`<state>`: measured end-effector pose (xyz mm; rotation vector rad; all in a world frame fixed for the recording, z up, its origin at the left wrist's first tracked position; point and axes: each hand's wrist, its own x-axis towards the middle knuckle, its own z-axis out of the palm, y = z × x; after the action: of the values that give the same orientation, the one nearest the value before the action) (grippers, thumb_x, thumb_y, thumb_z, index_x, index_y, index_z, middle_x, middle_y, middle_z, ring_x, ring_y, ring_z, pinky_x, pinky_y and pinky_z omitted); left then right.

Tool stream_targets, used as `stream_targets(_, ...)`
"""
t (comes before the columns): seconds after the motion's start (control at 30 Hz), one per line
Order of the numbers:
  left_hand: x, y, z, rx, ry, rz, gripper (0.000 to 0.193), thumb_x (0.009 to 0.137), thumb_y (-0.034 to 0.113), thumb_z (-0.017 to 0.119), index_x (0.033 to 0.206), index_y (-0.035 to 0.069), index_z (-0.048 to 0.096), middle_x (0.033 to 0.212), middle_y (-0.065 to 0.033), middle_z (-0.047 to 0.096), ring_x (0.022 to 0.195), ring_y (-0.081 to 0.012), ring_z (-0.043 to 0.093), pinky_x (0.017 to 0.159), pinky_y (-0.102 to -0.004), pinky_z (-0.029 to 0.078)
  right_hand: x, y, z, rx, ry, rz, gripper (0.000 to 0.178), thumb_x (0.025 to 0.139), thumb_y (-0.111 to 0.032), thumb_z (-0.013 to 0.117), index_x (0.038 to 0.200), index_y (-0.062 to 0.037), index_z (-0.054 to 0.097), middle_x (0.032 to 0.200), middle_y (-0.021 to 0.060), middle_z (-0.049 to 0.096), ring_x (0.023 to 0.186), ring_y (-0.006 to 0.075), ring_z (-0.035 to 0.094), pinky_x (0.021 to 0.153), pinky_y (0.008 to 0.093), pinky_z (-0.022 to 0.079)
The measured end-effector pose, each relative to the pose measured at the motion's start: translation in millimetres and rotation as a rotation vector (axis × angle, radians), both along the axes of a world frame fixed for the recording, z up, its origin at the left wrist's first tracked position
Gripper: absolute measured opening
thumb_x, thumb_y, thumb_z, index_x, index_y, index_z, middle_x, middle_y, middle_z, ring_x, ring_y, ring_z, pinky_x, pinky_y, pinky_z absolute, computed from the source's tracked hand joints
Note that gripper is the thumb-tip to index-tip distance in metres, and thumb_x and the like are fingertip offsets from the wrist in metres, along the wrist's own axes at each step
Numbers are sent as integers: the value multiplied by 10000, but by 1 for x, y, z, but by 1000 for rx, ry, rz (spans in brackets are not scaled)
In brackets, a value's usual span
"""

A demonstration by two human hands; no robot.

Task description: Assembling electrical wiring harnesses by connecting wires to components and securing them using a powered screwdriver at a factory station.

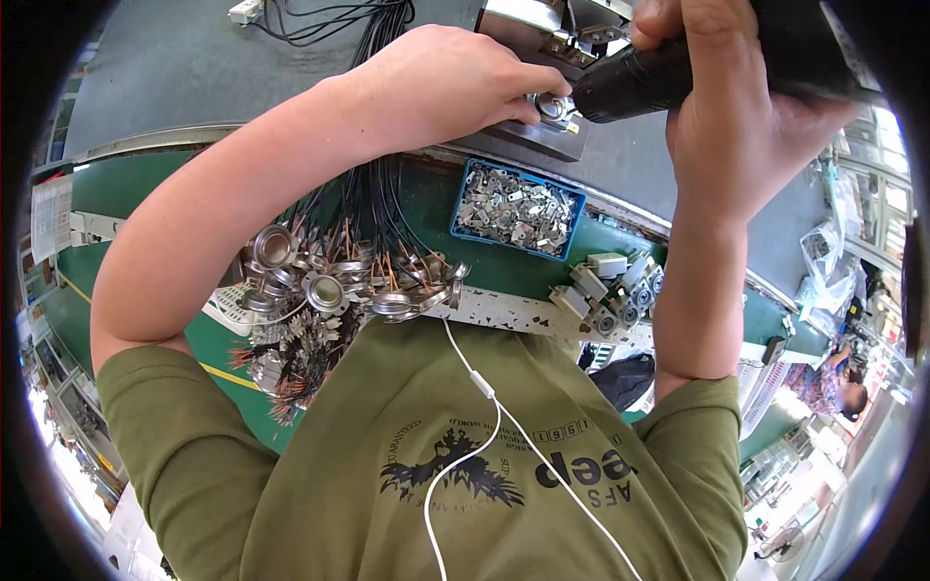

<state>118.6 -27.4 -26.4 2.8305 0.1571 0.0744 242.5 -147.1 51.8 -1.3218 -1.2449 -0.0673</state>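
Note:
Far out in front, my left hand (475,82) pinches a small round metal cup (552,107) between thumb and fingertips. The cup rests on a steel block fixture (542,141) at the bench's near edge. My right hand (722,126) is wrapped around a thick black handheld tool (635,85), which looks like a power screwdriver. Its narrow end points left and meets the cup's right side, close to my left fingertips; the exact contact is too small to make out. The tool's back end runs to the upper right.
A blue tray (509,248) of small metal brackets sits near me. To its left lie several round metal cups (325,292) on black cables (383,194). Grey switch-like blocks (607,264) stand right of it. A white earphone cord (481,384) hangs over my shirt. Another person (823,382) is at far right.

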Motion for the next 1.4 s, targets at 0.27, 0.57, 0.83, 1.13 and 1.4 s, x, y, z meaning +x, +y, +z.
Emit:
stream_targets(0.27,-6,-30,18,193,-211,-355,128,817,155,706,945,164,704,882,12,668,985,-184,698,792,-335,552,48,-29,8,141,308,178,203,958,-52,708,1088,89,641,939,172,697,625,156,617,558,306,526)
stream_targets(0.57,-17,-37,-6,31,-114,-475,79,876,167,668,870,89,653,824,-33,694,867,-221,705,782,-361,549,87,-24,19,366,405,272,280,929,-13,698,1129,169,623,900,230,669,688,241,636,584,377,532)
stream_targets(0.83,-13,-37,6,-267,34,-407,158,934,210,645,952,57,611,890,-106,654,888,-337,668,796,-478,538,23,22,21,459,268,-70,177,989,-89,699,1099,20,611,952,141,703,589,122,600,536,275,521)
stream_targets(1.13,-11,-35,3,-286,-54,-424,184,909,221,684,973,49,676,876,-132,665,877,-348,700,793,-477,567,22,25,13,378,234,-49,182,986,-57,695,1104,20,579,850,104,656,546,138,590,507,278,501)
stream_targets(1.4,-12,-34,5,-291,1,-389,155,929,238,681,968,93,646,863,-84,604,877,-308,660,802,-460,526,7,28,20,259,127,-91,191,970,0,682,1114,44,565,815,107,651,545,140,605,506,268,495)
